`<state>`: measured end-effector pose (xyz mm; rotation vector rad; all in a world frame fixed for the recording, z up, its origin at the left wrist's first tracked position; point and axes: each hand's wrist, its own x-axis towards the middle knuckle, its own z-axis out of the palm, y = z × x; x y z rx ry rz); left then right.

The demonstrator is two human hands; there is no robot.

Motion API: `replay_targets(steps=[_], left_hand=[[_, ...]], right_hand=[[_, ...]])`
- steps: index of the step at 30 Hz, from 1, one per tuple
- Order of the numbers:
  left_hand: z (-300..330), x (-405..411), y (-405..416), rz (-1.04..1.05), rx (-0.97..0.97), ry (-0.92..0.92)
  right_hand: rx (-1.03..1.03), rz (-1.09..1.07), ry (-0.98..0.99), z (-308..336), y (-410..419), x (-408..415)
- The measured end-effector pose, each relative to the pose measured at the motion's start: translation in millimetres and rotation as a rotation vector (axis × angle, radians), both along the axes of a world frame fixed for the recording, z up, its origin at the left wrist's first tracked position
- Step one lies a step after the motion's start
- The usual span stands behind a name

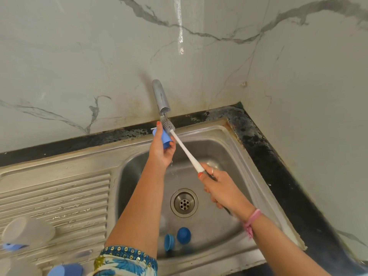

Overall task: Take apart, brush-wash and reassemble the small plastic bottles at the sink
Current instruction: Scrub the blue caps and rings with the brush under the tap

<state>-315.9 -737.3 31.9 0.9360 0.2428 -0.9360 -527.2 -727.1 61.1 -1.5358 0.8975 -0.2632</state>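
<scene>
My left hand [160,150] grips a small blue plastic bottle part [164,138] raised just under the tap [161,96]. My right hand [221,188] holds the white handle of a long bottle brush [186,149]. The brush's grey bristle head [168,125] sits under the tap's mouth, right beside the blue part's top. Two more blue pieces, a cap [169,242] and a rounded one [183,235], lie in the steel sink basin [225,148] near its front. A clear plastic bottle body [27,232] lies blurred on the drainboard at left.
The drain [184,203] is in the basin's middle. The ribbed drainboard [59,198] stretches left, with blue pieces [65,270] at its front edge. A black counter edge [278,166] and marble walls enclose the back and right corner.
</scene>
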Motion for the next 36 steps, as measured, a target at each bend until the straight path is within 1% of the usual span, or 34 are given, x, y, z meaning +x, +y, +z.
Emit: replay_targets(steps=[2, 4, 6, 8, 9, 12, 16, 19, 21, 23, 25, 27, 31, 33, 36], left_hand=[[1.6, 10.4, 2.8, -0.004, 0.038, -0.028], [0.2, 13.2, 4.2, -0.068, 0.143, -0.09], [-2.2, 6.8, 3.3, -0.153, 0.199, -0.114], [-4.4, -1.9, 0.6, -0.19, 0.112, -0.074], [-5.0, -4.4, -1.3, -0.167, 0.043, -0.039], [-4.5, -2.7, -6.0, -0.053, -0.078, 0.049], [2.6, 9.6, 0.1, 0.108, -0.212, 0.167], [2.0, 15.4, 3.4, 0.134, -0.164, 0.165], [-2.8, 10.8, 2.9, 0.122, -0.153, 0.2], [-7.9, 3.6, 0.5, 0.084, -0.146, 0.235], [-11.5, -0.8, -0.8, 0.033, -0.098, 0.208], [-14.4, 1.1, 0.0, 0.011, -0.056, 0.168], [-13.7, 13.3, 3.0, 0.081, 0.027, 0.147], [-11.4, 12.5, 2.0, 0.093, 0.067, 0.122], [-6.7, 4.8, -3.9, 0.091, 0.068, 0.126]], right_hand=[[0.025, 0.02, -0.007, -2.3, 8.3, -15.9], [0.037, 0.007, -0.01, -3.7, 15.3, -25.4], [-0.015, -0.019, -0.002, -5.8, 11.8, -21.6], [-0.091, -0.026, 0.023, -4.7, 2.5, -8.2], [-0.119, -0.021, 0.028, -2.8, -1.3, -0.2], [-0.159, -0.005, 0.021, -0.7, -4.5, 11.1], [-0.141, 0.042, 0.019, -6.6, 15.0, -4.6], [-0.116, 0.026, 0.035, -10.7, 23.4, -12.8], [-0.071, -0.006, 0.016, -9.0, 16.6, -7.1], [-0.044, -0.043, 0.003, -4.1, 4.4, 1.6], [-0.038, -0.033, 0.012, 1.5, -7.6, 6.3], [-0.08, 0.021, 0.032, 5.7, -13.2, 2.4], [-0.181, 0.13, 0.098, 8.5, -9.2, -20.3], [-0.216, 0.124, 0.132, 5.3, -9.9, -23.4], [-0.254, 0.054, 0.17, 4.5, -18.8, -13.3]])
